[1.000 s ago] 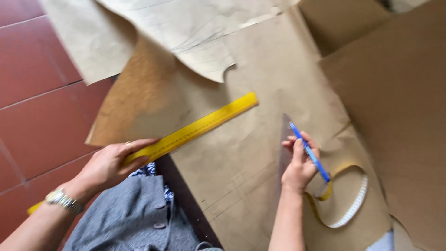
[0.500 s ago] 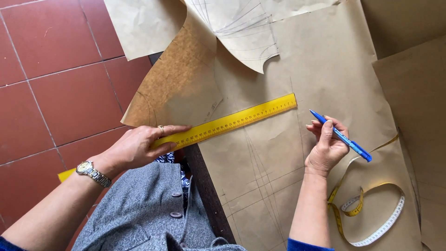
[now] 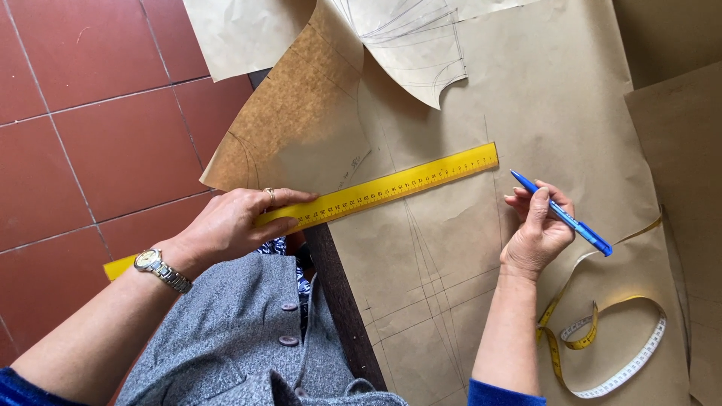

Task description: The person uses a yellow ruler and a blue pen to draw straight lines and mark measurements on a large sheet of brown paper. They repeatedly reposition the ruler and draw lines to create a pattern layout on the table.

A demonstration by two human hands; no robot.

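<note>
A long yellow ruler [image 3: 391, 186] lies slanted across a sheet of brown pattern paper [image 3: 556, 113] marked with pencil lines. My left hand [image 3: 233, 222], with a ring and a wristwatch, grips the ruler near its lower left part at the table's edge. My right hand [image 3: 538, 229] holds a blue pen [image 3: 562, 214] just right of the ruler's far end, tip pointing up-left above the paper.
A yellow and white tape measure [image 3: 602, 353] curls on the paper at lower right. A lighter cut pattern piece [image 3: 410, 45] with drawn curves lies at the top. Red floor tiles [image 3: 98, 113] fill the left. My grey buttoned garment [image 3: 248, 338] is below.
The view has shifted, so the paper and ruler sit lower and more central. My left hand keeps its hold on the ruler; my right hand still holds the pen near the ruler's end.
</note>
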